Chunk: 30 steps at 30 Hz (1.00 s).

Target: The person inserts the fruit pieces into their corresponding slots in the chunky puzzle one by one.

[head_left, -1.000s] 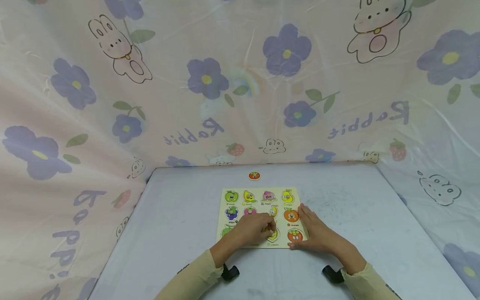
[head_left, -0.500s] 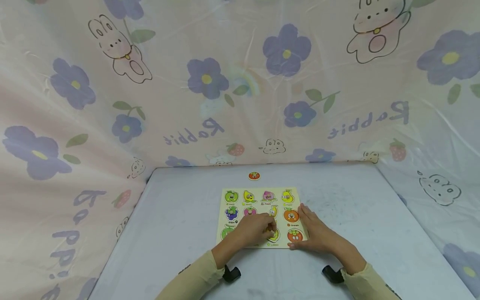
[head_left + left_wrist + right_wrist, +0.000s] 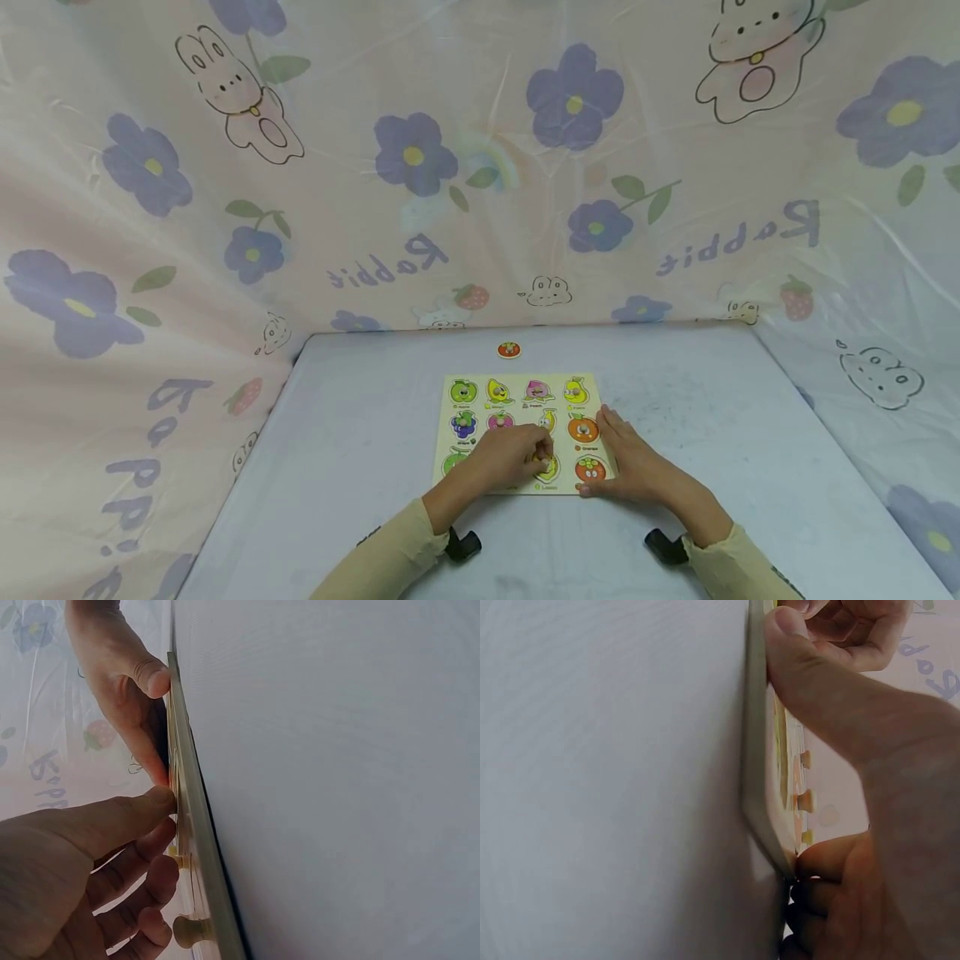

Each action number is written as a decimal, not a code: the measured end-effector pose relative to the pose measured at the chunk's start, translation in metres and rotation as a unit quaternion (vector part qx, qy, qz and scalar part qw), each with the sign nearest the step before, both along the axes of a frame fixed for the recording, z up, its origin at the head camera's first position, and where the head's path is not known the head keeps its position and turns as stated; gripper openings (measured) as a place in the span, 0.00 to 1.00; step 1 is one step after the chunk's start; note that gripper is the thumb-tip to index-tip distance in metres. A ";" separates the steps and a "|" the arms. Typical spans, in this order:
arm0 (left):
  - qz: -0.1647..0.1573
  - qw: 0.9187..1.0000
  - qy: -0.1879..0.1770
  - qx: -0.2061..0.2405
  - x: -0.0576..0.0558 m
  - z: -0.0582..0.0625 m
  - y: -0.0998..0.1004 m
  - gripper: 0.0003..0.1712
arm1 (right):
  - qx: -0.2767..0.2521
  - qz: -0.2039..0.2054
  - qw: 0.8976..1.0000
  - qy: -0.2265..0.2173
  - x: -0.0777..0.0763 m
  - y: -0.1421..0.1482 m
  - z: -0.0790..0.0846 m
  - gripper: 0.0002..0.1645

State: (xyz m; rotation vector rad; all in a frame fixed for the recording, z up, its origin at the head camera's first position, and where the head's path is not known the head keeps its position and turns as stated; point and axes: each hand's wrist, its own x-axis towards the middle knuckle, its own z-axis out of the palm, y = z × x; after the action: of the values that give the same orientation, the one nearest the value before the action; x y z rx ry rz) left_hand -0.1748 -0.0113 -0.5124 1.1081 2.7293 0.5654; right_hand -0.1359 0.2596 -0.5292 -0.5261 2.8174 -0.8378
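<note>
A pale wooden peg puzzle board with fruit pictures lies on the table. Over its front row, my left hand pinches the lemon puzzle piece at its printed spot, fingers partly covering it. In the left wrist view, the thumb and index fingertip meet right at the board's face. My right hand holds the board's front right corner, its thumb on the front edge and fingers along the right side. A loose red-orange fruit piece with green leaves lies behind the board.
Knobbed pieces such as the apple, grapes and orange sit on the board. A white cloth covers the table. Printed curtains enclose its back and sides.
The left hand has shifted very slightly over the lemon piece. The right hand and the loose red-orange piece stay in place.
</note>
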 end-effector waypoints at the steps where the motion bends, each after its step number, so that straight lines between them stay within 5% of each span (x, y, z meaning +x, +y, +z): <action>1: 0.001 1.000 0.002 -0.002 0.000 0.000 0.000 0.07 | 0.001 -0.001 1.000 -0.002 0.000 0.000 0.000 0.85; 13: 0.005 0.999 0.045 -0.029 0.005 0.001 0.004 0.02 | -0.001 -0.005 1.000 -0.008 0.002 0.000 0.003 0.84; 30: 0.005 0.999 0.042 -0.026 0.005 0.001 0.002 0.02 | 0.000 -0.006 1.000 -0.007 0.002 -0.001 0.003 0.84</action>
State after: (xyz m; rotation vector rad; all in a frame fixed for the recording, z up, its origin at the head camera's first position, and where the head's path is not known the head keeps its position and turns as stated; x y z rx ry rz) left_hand -0.1701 -0.0096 -0.5117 1.1323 2.8037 0.4571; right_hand -0.1344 0.2588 -0.5264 -0.5009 2.8101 -0.8418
